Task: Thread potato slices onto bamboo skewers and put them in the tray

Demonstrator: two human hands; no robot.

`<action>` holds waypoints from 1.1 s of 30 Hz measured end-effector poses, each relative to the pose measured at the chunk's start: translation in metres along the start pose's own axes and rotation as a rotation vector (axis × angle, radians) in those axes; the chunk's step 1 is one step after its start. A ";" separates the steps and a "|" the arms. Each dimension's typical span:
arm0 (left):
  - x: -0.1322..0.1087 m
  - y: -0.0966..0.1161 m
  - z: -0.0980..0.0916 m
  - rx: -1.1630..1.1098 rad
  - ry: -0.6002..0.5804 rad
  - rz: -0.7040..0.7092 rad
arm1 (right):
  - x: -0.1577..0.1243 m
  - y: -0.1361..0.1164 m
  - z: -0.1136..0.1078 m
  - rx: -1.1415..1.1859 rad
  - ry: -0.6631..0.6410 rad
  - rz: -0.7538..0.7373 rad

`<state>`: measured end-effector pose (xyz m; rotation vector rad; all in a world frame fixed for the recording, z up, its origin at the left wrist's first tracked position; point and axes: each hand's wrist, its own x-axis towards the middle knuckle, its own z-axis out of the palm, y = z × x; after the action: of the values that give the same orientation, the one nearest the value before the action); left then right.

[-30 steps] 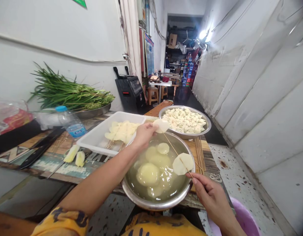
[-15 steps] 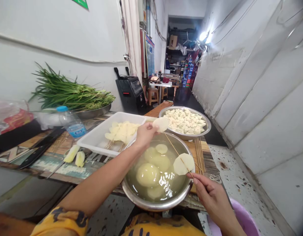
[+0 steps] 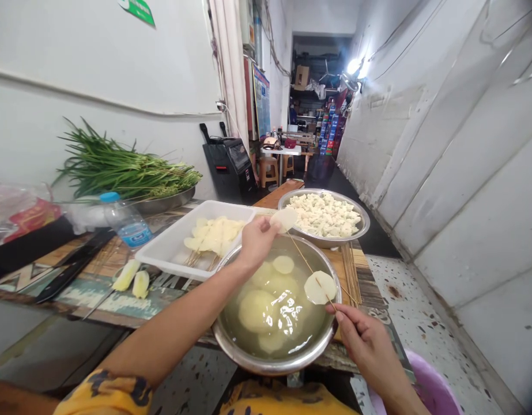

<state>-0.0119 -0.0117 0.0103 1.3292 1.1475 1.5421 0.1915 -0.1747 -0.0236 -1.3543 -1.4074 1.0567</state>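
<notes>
My left hand [image 3: 255,240] pinches a thin potato slice [image 3: 284,219] at the far tip of a bamboo skewer [image 3: 304,262]. My right hand [image 3: 361,340] grips the skewer's near end, and a second potato slice [image 3: 320,287] is threaded on it just above my fingers. Both hands hover over a steel bowl [image 3: 266,363] of cloudy water in which several potato slices [image 3: 257,310] float. Left of the bowl, a white tray [image 3: 162,248] holds several finished potato skewers [image 3: 211,235].
A steel bowl of cauliflower florets [image 3: 324,214] stands behind. Spare skewers [image 3: 349,271] lie on the table to the right. A water bottle [image 3: 126,222], two cut vegetable pieces [image 3: 134,278], knives [image 3: 71,265] and a basin of green chives [image 3: 123,170] occupy the left. A purple bin [image 3: 430,386] sits lower right.
Both hands keep their grip and barely shift. The view has tilted slightly downward, and the water in the bowl ripples.
</notes>
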 end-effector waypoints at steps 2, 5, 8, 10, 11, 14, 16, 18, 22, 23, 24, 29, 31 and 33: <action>-0.001 0.000 0.000 0.035 -0.008 0.012 | 0.001 -0.001 0.002 0.120 -0.042 0.050; -0.001 0.002 0.000 0.023 -0.029 0.006 | 0.003 -0.001 0.002 0.346 -0.131 0.164; -0.002 0.003 0.003 -0.021 -0.058 -0.011 | 0.007 0.001 0.002 0.511 -0.178 0.256; -0.003 0.005 0.005 -0.076 -0.046 -0.059 | 0.008 0.001 0.001 0.464 -0.112 0.227; -0.003 0.006 0.006 -0.114 -0.027 -0.097 | 0.008 0.001 0.001 0.387 -0.054 0.179; -0.003 0.011 0.007 -0.248 0.027 -0.242 | 0.007 0.002 0.000 0.078 0.115 -0.037; -0.003 0.015 0.007 -0.340 0.023 -0.350 | 0.006 0.005 -0.002 -0.070 0.168 -0.142; -0.002 0.019 0.006 -0.429 0.001 -0.448 | 0.005 0.011 -0.004 -0.134 0.193 -0.181; 0.000 0.023 0.003 -0.514 -0.041 -0.535 | 0.006 0.024 -0.007 -0.021 0.144 -0.086; 0.000 0.023 0.003 -0.520 -0.052 -0.542 | 0.007 0.025 -0.007 0.048 0.103 -0.036; 0.000 0.024 0.003 -0.528 -0.063 -0.551 | 0.008 0.026 -0.008 0.116 0.063 0.010; -0.003 0.026 0.004 -0.524 -0.067 -0.542 | 0.009 0.025 -0.010 0.080 0.032 -0.012; -0.005 0.028 0.005 -0.478 -0.034 -0.479 | 0.008 0.027 -0.012 -0.103 0.101 -0.131; -0.007 0.028 0.006 -0.440 -0.002 -0.418 | 0.006 0.030 -0.012 -0.269 0.175 -0.274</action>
<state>-0.0051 -0.0252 0.0357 0.7433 0.9381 1.3756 0.2107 -0.1672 -0.0499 -1.3568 -1.5881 0.5712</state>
